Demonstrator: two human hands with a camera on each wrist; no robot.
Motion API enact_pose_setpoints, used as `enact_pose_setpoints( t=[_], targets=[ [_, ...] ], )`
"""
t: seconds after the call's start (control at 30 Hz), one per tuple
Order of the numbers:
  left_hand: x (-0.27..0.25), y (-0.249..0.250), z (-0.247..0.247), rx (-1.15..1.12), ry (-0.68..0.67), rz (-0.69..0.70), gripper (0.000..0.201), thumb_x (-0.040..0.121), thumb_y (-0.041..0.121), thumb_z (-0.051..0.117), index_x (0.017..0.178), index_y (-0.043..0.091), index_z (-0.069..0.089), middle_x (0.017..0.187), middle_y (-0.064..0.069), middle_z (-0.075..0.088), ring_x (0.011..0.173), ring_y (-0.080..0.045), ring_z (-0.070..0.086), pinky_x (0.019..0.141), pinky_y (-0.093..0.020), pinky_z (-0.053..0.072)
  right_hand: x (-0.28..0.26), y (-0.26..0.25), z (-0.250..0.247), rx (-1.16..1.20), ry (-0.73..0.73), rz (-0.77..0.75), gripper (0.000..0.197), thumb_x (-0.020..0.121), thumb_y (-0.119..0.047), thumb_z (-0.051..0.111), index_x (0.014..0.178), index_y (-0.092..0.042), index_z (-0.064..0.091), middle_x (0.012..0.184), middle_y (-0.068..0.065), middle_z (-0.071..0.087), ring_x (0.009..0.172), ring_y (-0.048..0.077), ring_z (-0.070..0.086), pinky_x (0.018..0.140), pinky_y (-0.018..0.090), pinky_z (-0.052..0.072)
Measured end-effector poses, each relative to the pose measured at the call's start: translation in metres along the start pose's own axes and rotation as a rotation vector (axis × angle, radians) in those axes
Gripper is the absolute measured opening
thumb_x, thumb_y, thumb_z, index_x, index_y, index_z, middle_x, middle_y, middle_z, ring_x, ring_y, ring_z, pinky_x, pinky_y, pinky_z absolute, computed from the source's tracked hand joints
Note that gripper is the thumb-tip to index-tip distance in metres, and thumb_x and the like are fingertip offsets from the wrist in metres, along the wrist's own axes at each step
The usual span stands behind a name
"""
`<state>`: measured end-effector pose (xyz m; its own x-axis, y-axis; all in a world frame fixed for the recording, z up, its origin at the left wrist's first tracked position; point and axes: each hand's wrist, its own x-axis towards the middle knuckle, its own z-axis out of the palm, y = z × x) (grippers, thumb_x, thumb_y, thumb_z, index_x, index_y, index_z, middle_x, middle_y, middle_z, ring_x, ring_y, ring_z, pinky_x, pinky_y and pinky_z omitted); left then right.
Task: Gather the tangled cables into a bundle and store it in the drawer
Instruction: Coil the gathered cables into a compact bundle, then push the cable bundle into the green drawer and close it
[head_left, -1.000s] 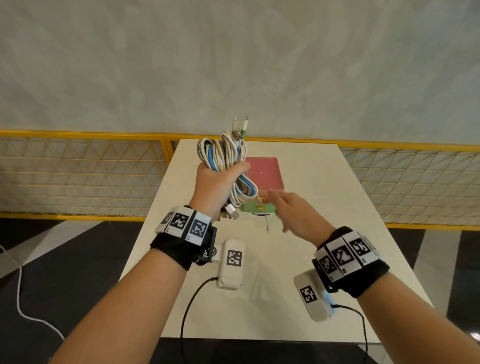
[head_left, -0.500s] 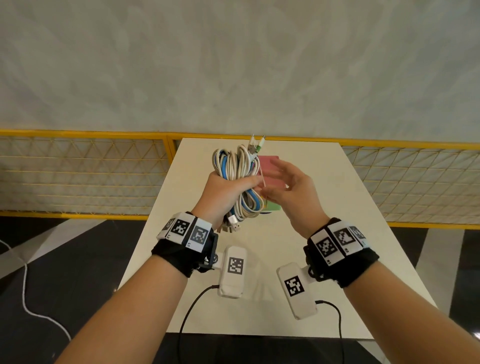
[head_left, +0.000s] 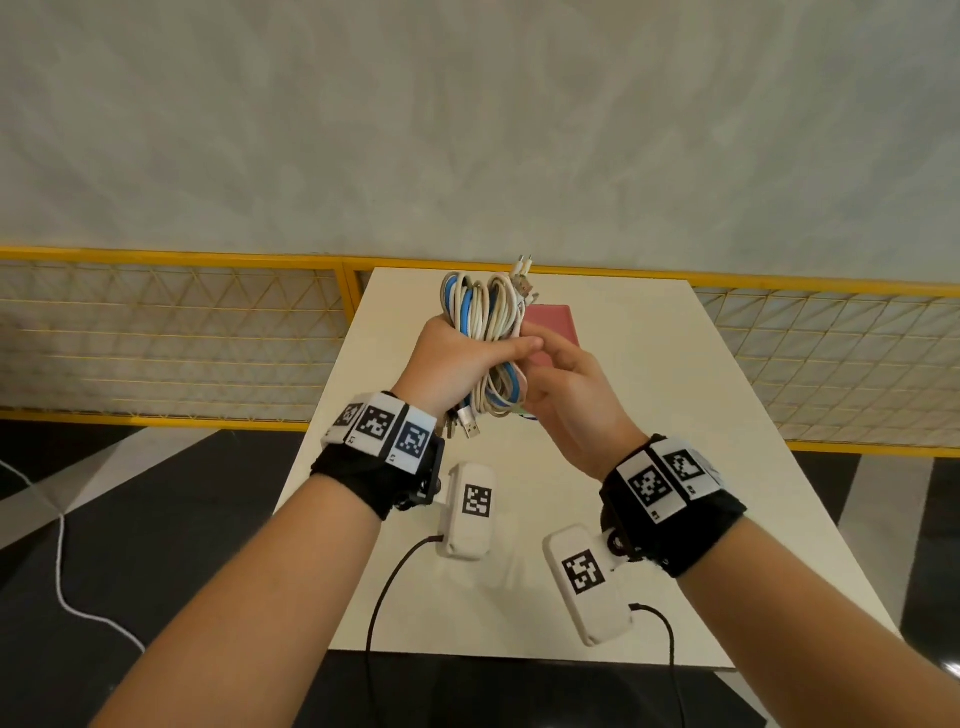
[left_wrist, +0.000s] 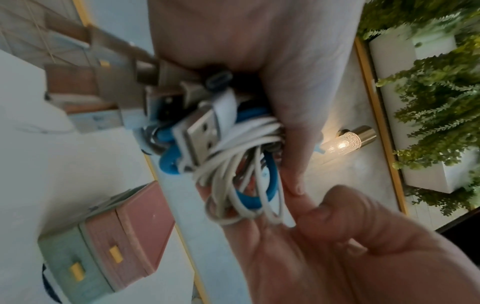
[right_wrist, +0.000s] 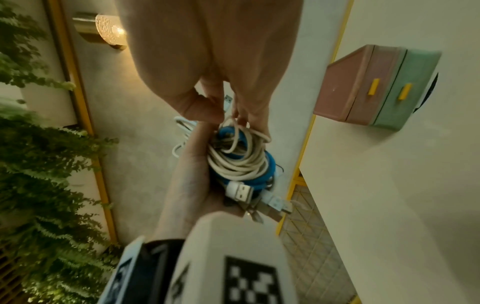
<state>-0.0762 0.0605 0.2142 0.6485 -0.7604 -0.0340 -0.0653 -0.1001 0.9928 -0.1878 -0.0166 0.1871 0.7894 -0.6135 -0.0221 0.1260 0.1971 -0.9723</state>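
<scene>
Above the table (head_left: 649, 395) I've got the cable bundle (head_left: 485, 332) clenched in my left hand (head_left: 452, 364); right hand (head_left: 566, 400) pinches a loop on its side. Drawer box (head_left: 553, 322) sits behind, both drawers closed.

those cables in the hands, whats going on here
A person is bundling cables over a white table. The left hand grips a coiled bundle of white and blue cables, held up off the table with USB plugs hanging out below. The right hand is at the bundle's side, fingers curled on the loops. A small pink and green drawer box sits on the table behind, both drawers closed, so nothing is stored yet.
</scene>
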Motion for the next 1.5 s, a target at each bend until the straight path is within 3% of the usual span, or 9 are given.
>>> enact_pose_setpoints(
  t=[0.23, 0.5, 0.83, 1.07, 1.17, 1.2, 1.23, 1.4, 1.5],
  targets=[
    [0.015, -0.009, -0.030, 0.232, -0.047, -0.016, 0.016, 0.074, 0.009, 0.077, 0.085, 0.000, 0.069, 0.071, -0.007, 0.064, 0.061, -0.014, 0.061, 0.057, -0.023, 0.051, 0.018, -0.003, -0.011, -0.268, 0.036, -0.044, 0.032, 0.090, -0.001, 0.051, 0.100, -0.020, 0.074, 0.127, 0.003, 0.057, 0.119, 0.025, 0.055, 0.102, 0.048, 0.045],
    [0.059, -0.068, -0.020, 0.402, -0.037, -0.115, 0.028, 0.072, 0.011, 0.077, 0.060, 0.018, 0.053, 0.055, 0.003, 0.054, 0.051, -0.013, 0.051, 0.051, -0.021, 0.040, 0.039, 0.040, -0.069, -0.362, 0.387, 0.045, 0.027, 0.088, -0.003, 0.053, 0.098, -0.024, 0.067, 0.119, 0.005, 0.063, 0.108, 0.021, 0.062, 0.088, 0.037, 0.052],
    [0.136, -0.097, 0.074, 0.835, -0.181, -0.084, 0.040, 0.075, 0.027, 0.074, 0.111, 0.023, 0.059, 0.095, -0.001, 0.069, 0.085, -0.025, 0.066, 0.076, -0.034, 0.055, 0.093, 0.118, -0.136, -0.435, 0.473, 0.385, 0.052, 0.087, -0.008, 0.056, 0.136, -0.013, 0.040, 0.111, 0.006, 0.058, 0.106, 0.026, 0.057, 0.097, 0.048, 0.049],
    [0.158, -0.117, 0.079, 1.178, -0.321, -0.061, 0.079, 0.080, 0.026, 0.068, 0.148, 0.017, 0.029, 0.101, -0.006, 0.067, 0.087, -0.029, 0.066, 0.067, -0.032, 0.047, 0.125, 0.158, -0.143, -0.339, 0.375, 0.549, 0.053, 0.089, -0.010, 0.054, 0.138, -0.010, 0.033, 0.097, 0.013, 0.065, 0.083, 0.021, 0.064, 0.079, 0.039, 0.057],
    [0.163, -0.117, 0.075, 1.239, -0.355, -0.005, 0.075, 0.083, 0.035, 0.068, 0.147, 0.016, 0.033, 0.098, -0.005, 0.067, 0.082, -0.028, 0.064, 0.067, -0.033, 0.048, 0.140, 0.162, -0.138, -0.188, 0.329, 0.615, 0.029, 0.098, -0.011, 0.041, 0.124, 0.001, 0.033, 0.065, 0.001, 0.060, 0.054, 0.012, 0.059, 0.061, 0.027, 0.055],
    [0.165, -0.116, 0.075, 1.242, -0.366, 0.001, 0.074, 0.083, 0.038, 0.069, 0.145, 0.015, 0.036, 0.099, -0.006, 0.067, 0.082, -0.027, 0.063, 0.068, -0.033, 0.050, 0.145, 0.163, -0.135, -0.146, 0.358, 0.602, 0.018, 0.096, -0.008, 0.046, 0.103, -0.007, 0.030, 0.074, 0.002, 0.060, 0.062, 0.016, 0.061, 0.074, 0.032, 0.056],
    [0.167, -0.116, 0.075, 1.246, -0.376, -0.001, 0.074, 0.083, 0.039, 0.070, 0.144, 0.014, 0.038, 0.101, -0.006, 0.067, 0.081, -0.027, 0.062, 0.069, -0.034, 0.051, 0.148, 0.163, -0.132, -0.124, 0.405, 0.601, 0.030, 0.092, -0.007, 0.055, 0.112, -0.007, 0.033, 0.085, 0.006, 0.060, 0.071, 0.020, 0.062, 0.080, 0.038, 0.055],
    [0.168, -0.117, 0.075, 1.273, -0.386, -0.005, 0.071, 0.083, 0.032, 0.069, 0.145, 0.014, 0.038, 0.091, -0.003, 0.060, 0.075, -0.024, 0.056, 0.065, -0.032, 0.044, 0.154, 0.171, -0.131, -0.205, 0.504, 0.488, 0.044, 0.080, -0.004, 0.070, 0.116, 0.003, 0.046, 0.093, 0.018, 0.065, 0.060, 0.019, 0.061, 0.047, 0.023, 0.052],
    [0.168, -0.115, 0.075, 1.296, -0.382, -0.015, 0.077, 0.082, 0.025, 0.069, 0.148, 0.014, 0.033, 0.091, -0.003, 0.059, 0.076, -0.025, 0.057, 0.063, -0.032, 0.045, 0.141, 0.179, -0.131, -0.228, 0.511, 0.428, 0.038, 0.080, 0.002, 0.067, 0.113, 0.005, 0.048, 0.089, 0.018, 0.066, 0.061, 0.020, 0.061, 0.052, 0.024, 0.055]
  ],
)
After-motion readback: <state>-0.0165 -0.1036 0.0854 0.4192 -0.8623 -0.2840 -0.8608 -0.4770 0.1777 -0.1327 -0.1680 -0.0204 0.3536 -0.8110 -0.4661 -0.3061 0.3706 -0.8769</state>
